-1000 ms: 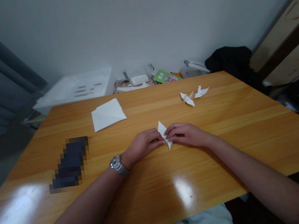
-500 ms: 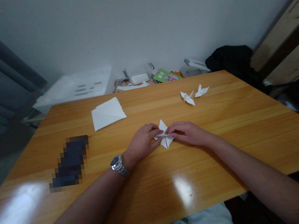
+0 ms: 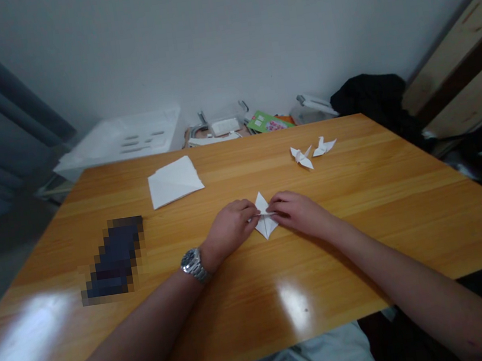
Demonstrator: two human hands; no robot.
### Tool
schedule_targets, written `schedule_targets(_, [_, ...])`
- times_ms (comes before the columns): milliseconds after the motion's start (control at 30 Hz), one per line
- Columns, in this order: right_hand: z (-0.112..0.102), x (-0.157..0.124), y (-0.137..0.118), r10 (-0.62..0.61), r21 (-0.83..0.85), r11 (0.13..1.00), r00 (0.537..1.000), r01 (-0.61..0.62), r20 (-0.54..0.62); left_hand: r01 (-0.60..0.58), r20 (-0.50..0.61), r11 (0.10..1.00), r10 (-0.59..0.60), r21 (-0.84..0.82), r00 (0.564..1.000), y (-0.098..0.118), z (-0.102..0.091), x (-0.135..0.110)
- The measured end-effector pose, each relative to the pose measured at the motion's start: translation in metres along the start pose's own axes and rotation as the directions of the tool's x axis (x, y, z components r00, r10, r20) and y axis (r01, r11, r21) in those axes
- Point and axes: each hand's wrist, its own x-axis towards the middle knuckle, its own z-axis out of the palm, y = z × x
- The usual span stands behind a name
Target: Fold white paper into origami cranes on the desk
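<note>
A folded white paper (image 3: 266, 226) lies on the wooden table in front of me, diamond-shaped, with one point away from me, one towards me and a crease across its middle. My left hand (image 3: 234, 224), with a metal watch (image 3: 193, 264) at the wrist, pinches the paper's left side. From the right, my right hand (image 3: 295, 211) pinches the opposite side. Fingertips cover both side corners. Farther back on the right sit two folded paper cranes (image 3: 302, 158), close together. A stack of white paper sheets (image 3: 175, 182) rests at the back left.
A dark, pixelated flat object (image 3: 115, 258) lies on the table's left side. Past the back edge are a white foam tray (image 3: 127, 138), a green booklet (image 3: 268, 121) and a clear container (image 3: 314, 109). Black cloth (image 3: 370, 96) is heaped at the back right.
Both hands have shifted slightly on the paper, fingertips now closer in at its two sides. The raised middle flap looks flatter. The view has moved a little.
</note>
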Motion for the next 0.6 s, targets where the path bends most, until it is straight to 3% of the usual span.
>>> schedule_targets(100, [0.004, 0.002, -0.002, -0.001, -0.073, 0.997, 1.0, 0.001, -0.003, 0.007, 0.009, 1.0, -0.007, 0.013, 1.0, 0.0, 0.0, 0.001])
schedule_targets(300, [0.0, 0.008, -0.005, 0.099, -0.023, 0.995, 0.994, -0.1, -0.046, 0.07, -0.009, 0.997, -0.07, -0.039, 0.997, 0.002, -0.001, 0.007])
schedule_targets(600, [-0.013, 0.028, 0.002, 0.212, -0.081, 0.976, 0.968, -0.203, 0.135, 0.195, 0.032, 0.98, -0.194, -0.035, 0.98, 0.001, -0.004, 0.02])
